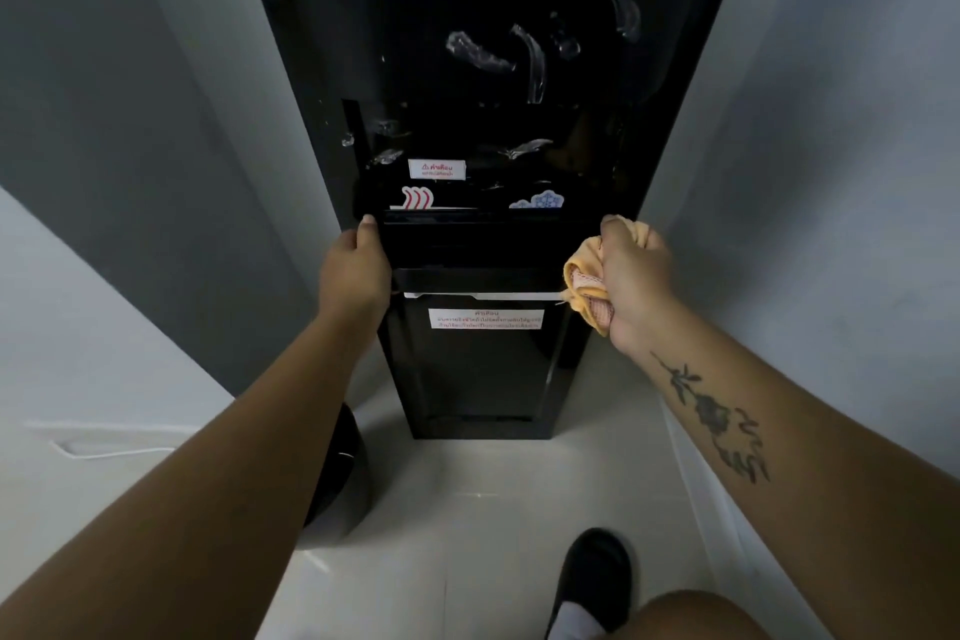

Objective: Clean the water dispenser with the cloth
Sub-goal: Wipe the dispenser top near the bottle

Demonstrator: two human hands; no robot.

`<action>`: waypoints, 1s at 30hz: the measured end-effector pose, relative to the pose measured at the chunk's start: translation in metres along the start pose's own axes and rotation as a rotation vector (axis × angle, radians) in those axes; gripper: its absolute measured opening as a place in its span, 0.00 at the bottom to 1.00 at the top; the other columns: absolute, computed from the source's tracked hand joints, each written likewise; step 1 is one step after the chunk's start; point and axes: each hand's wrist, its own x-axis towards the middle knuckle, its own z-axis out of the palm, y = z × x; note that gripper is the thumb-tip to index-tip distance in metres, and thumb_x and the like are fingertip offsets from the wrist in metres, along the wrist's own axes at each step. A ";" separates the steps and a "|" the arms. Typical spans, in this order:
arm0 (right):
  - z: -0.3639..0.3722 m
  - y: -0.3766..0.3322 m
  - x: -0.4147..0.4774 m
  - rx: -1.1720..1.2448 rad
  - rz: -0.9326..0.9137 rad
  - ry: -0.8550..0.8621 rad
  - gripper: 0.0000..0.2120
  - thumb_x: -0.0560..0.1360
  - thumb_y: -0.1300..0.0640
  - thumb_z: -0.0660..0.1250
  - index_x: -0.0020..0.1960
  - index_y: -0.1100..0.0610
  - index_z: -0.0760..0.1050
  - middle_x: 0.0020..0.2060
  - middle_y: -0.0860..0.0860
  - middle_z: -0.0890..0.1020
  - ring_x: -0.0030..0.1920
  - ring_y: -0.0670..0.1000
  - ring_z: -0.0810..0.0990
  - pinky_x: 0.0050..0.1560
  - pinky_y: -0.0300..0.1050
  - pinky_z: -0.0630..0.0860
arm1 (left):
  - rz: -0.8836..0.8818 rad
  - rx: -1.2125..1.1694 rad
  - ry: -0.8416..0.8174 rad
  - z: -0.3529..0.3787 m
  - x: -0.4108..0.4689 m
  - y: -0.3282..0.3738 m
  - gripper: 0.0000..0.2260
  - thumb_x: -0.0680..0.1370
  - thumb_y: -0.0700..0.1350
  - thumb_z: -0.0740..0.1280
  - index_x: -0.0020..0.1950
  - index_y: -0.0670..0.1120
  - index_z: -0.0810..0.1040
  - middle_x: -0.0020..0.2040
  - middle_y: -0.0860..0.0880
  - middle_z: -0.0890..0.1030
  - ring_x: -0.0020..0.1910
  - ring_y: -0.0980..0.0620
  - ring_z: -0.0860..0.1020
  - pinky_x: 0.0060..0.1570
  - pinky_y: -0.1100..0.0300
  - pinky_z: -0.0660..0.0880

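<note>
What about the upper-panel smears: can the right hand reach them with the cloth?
Probably yes: the right hand grips the cloth at the edge of the water dispenser; nothing stands between it and the smears.

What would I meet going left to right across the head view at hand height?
Left wall → left hand → water dispenser → cloth → right hand → right wall.

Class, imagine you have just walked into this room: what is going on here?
A person stands facing a black water dispenser. The left hand holds its left edge, level with the hot and cold stickers. The right hand grips a bunched orange cloth at the right edge, at about the same height. Wet smears show on the upper front panel, so wiping there looks unfinished.
</note>
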 end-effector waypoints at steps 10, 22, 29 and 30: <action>-0.001 0.078 0.028 -0.112 0.064 0.044 0.09 0.78 0.47 0.62 0.40 0.48 0.71 0.31 0.50 0.72 0.23 0.50 0.71 0.26 0.40 0.70 | -0.045 0.067 -0.092 0.018 0.017 -0.076 0.17 0.83 0.58 0.53 0.55 0.50 0.77 0.47 0.46 0.81 0.45 0.44 0.80 0.44 0.53 0.74; 0.019 0.068 0.010 -0.734 -0.867 0.012 0.12 0.76 0.52 0.69 0.55 0.59 0.73 0.55 0.54 0.73 0.52 0.51 0.73 0.48 0.41 0.69 | -0.123 -0.036 -0.210 0.008 0.005 -0.083 0.24 0.83 0.62 0.48 0.60 0.46 0.75 0.41 0.42 0.80 0.30 0.49 0.75 0.31 0.58 0.72; 0.083 0.084 0.002 -0.844 -0.897 -0.122 0.11 0.73 0.54 0.74 0.50 0.58 0.77 0.46 0.53 0.79 0.45 0.51 0.73 0.39 0.45 0.71 | -0.279 -0.316 -0.268 0.009 0.007 -0.093 0.22 0.81 0.62 0.56 0.64 0.48 0.75 0.51 0.43 0.81 0.33 0.48 0.77 0.32 0.59 0.76; 0.095 0.084 -0.005 -0.843 -0.901 -0.186 0.11 0.73 0.53 0.73 0.50 0.57 0.77 0.46 0.53 0.79 0.45 0.51 0.73 0.40 0.45 0.70 | -0.281 -0.340 -0.286 0.009 0.008 -0.092 0.22 0.81 0.62 0.56 0.64 0.48 0.76 0.51 0.43 0.81 0.32 0.49 0.77 0.31 0.59 0.76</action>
